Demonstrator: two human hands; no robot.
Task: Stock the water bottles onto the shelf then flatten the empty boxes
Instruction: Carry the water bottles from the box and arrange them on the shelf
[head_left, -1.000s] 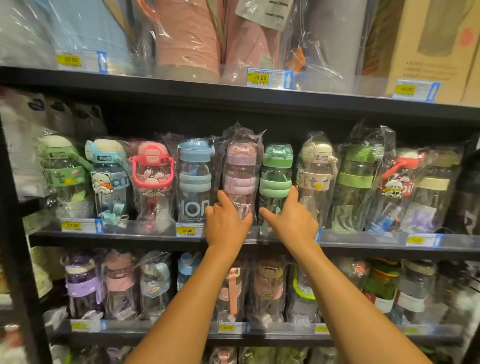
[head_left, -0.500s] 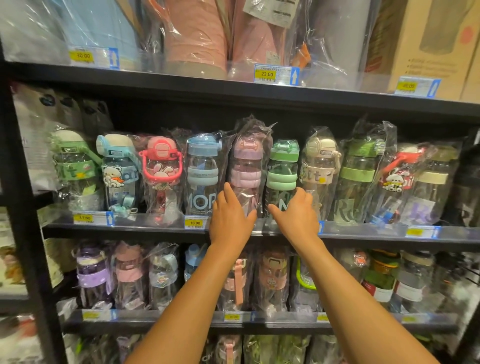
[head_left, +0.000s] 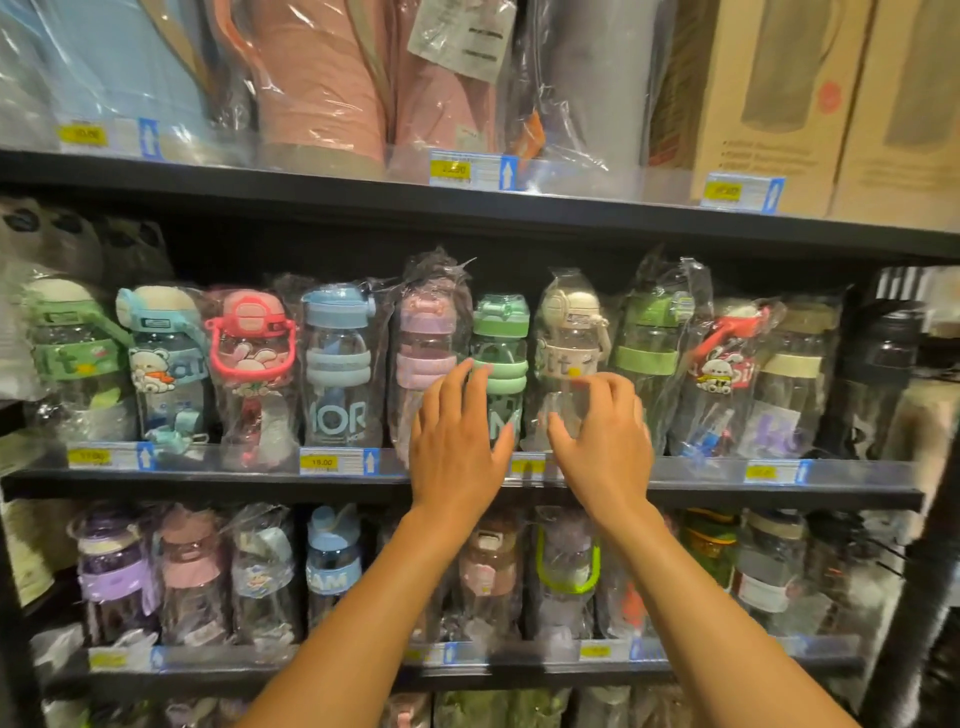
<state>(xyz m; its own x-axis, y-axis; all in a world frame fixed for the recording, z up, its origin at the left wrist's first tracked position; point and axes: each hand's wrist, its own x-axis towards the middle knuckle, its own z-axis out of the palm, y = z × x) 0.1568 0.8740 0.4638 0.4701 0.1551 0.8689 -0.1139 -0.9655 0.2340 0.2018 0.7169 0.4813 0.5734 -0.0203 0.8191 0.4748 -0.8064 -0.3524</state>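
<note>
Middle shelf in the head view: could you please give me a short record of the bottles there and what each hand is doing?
shelf: middle shelf, one row of upright, plastic-wrapped bottles
left: left hand, fingers straight, over the fronts of the green-capped bottle and lilac-banded bottle
right: right hand, fingers loosely curled in front of the cream-capped bottle; grip unclear
tag: yellow price tag on the shelf edge below the blue-capped bottle
above: cardboard boxes at the right of the shelf above
</note>
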